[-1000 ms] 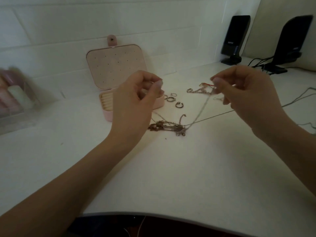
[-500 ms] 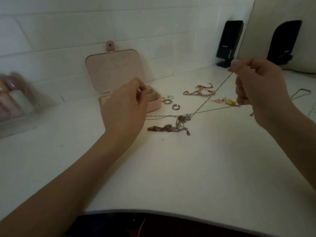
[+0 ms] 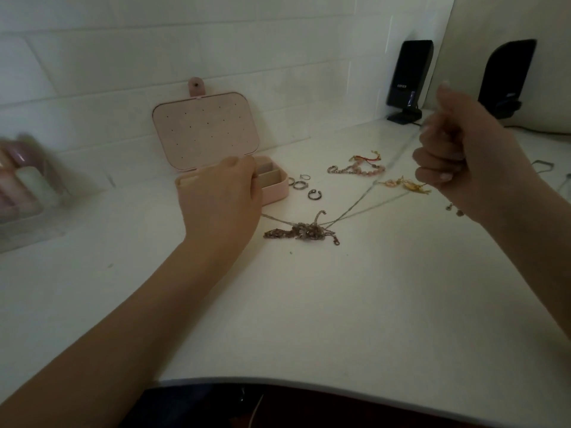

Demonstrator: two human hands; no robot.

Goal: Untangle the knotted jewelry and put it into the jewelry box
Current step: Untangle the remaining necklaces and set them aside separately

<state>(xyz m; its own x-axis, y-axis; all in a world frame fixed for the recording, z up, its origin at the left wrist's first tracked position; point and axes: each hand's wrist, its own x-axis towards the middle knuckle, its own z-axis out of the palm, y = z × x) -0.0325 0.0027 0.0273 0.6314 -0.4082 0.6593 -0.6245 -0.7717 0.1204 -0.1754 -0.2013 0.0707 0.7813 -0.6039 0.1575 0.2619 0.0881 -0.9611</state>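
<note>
Since half a second ago my right hand (image 3: 463, 156) rose, pinching the thin chain (image 3: 364, 205); my left hand (image 3: 222, 196) lowered before the jewelry box (image 3: 204, 131), its grip I cannot tell. Knotted jewelry (image 3: 304, 233) lies just right of it.

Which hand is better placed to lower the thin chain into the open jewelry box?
Probably left: the left hand hovers at the jewelry box with the chain trailing from it; the right hand is raised, far right.
</note>
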